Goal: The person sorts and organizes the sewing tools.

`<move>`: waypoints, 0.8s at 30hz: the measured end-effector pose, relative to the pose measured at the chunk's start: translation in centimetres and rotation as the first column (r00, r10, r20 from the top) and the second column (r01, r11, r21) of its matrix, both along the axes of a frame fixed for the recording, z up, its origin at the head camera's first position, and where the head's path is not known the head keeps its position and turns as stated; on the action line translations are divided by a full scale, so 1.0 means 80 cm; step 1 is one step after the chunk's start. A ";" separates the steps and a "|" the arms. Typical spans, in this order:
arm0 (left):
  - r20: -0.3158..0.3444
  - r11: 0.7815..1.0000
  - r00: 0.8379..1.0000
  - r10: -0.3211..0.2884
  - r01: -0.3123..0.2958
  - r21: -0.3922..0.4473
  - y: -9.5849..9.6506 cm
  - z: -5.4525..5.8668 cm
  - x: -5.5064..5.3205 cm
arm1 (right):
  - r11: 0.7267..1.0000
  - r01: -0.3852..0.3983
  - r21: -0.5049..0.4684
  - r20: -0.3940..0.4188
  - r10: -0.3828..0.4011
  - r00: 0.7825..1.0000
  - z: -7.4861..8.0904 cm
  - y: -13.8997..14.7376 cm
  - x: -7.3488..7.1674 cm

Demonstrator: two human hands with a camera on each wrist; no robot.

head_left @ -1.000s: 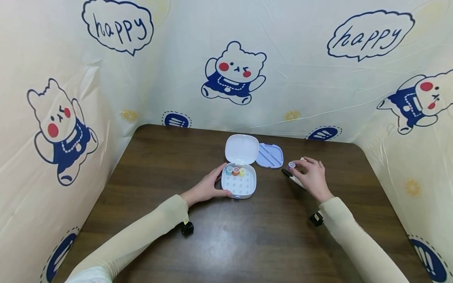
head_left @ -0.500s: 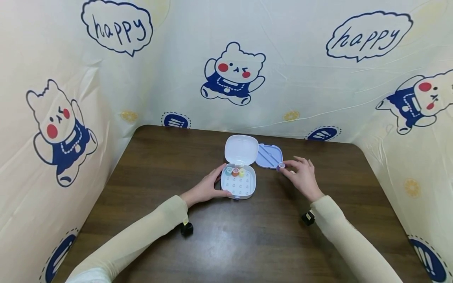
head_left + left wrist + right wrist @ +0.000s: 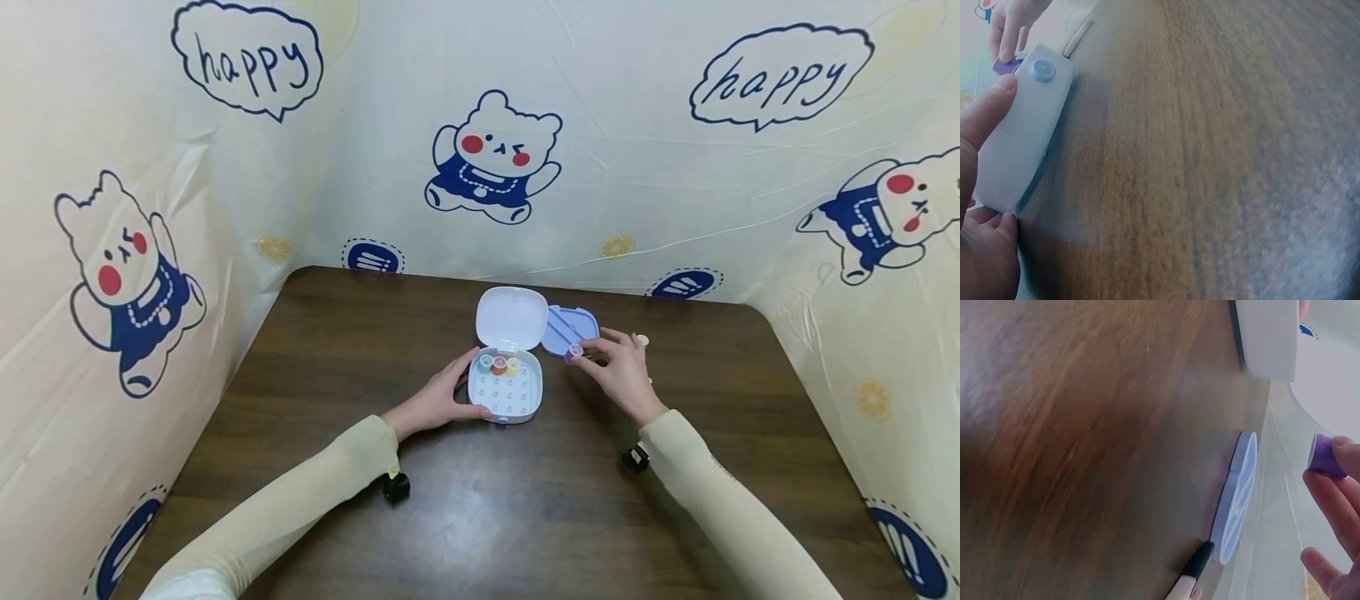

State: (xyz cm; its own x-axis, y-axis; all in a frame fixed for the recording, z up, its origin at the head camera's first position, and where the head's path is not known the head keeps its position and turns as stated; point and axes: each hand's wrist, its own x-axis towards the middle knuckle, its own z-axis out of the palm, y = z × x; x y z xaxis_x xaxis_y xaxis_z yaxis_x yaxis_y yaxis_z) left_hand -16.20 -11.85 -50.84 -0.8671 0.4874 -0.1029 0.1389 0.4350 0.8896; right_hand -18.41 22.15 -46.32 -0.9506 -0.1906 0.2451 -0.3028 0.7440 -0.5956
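A white sewing box stands with its lid raised at the back. My left hand holds it from the left, thumb at the front edge and fingers round the far side. Several small pegs rise inside, and blue, orange and yellow thread spools sit in the back row. My right hand pinches a purple thread spool between thumb and fingers. In the head view that spool overlaps the near edge of a light blue tray beside the lid.
On the brown table, a white pen-like tool with a black end lies by the tray, mostly hidden by my right hand in the head view. A printed cloth hangs behind and at both sides of the table.
My right hand has carried the purple thread spool left, from beside the black-ended tool to over the tray's near edge. My left hand has kept its hold on the sewing box.
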 end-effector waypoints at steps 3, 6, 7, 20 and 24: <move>-0.004 1.000 1.000 -0.001 0.001 0.000 0.000 -0.001 0.000 | 1.000 -0.005 0.004 0.002 0.005 1.000 0.000 -0.007 -0.001; -0.003 1.000 1.000 -0.002 0.001 -0.005 -0.001 0.000 0.000 | 1.000 -0.010 0.012 0.001 0.010 1.000 -0.002 -0.015 -0.003; -0.002 1.000 1.000 -0.002 0.002 -0.005 -0.001 0.000 0.000 | 1.000 -0.013 0.014 0.001 0.013 1.000 -0.003 -0.018 -0.003; -0.002 1.000 1.000 0.000 0.000 0.002 0.000 -0.003 -0.001 | 0.998 -0.061 -0.009 -0.002 0.061 0.998 -0.009 -0.046 -0.007; -0.002 1.000 1.000 -0.002 0.002 -0.004 0.000 -0.003 -0.002 | 0.997 -0.070 -0.030 0.029 0.071 0.997 -0.010 -0.054 -0.006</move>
State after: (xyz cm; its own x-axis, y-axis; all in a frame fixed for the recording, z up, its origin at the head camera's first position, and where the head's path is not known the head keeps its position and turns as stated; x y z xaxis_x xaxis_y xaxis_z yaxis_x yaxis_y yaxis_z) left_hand -16.34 -11.87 -51.05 -0.8662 0.4888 -0.1036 0.1414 0.4387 0.8875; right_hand -18.92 17.86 -47.15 -0.9420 -0.2505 0.2233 -0.3355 0.7038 -0.6261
